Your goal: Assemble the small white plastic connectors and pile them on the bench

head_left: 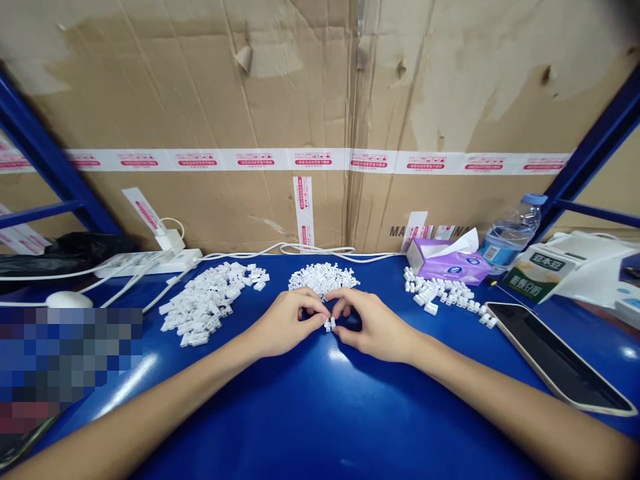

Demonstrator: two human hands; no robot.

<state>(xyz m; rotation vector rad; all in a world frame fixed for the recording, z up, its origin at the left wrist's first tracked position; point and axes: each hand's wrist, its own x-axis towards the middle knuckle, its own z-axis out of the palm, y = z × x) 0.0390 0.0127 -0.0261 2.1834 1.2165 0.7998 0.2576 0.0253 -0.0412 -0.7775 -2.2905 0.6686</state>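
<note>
My left hand [293, 323] and my right hand [373, 325] meet at the middle of the blue table [300, 413]. Between their fingertips is a small white plastic piece [330, 325], pinched from both sides. Just behind the hands lies a heap of tiny white parts [323, 277]. To the left spreads a pile of larger white plastic pieces [205, 303]. On the right, a loose group of white pieces [440, 291] trails toward a phone. Fingers partly hide the held piece.
A phone [557, 357] lies at the right. Behind it are a purple tissue box [450, 260], a water bottle [510, 233] and a green-and-white carton [537, 270]. A white power strip [147, 262] with cables sits back left, before a cardboard wall [225, 100].
</note>
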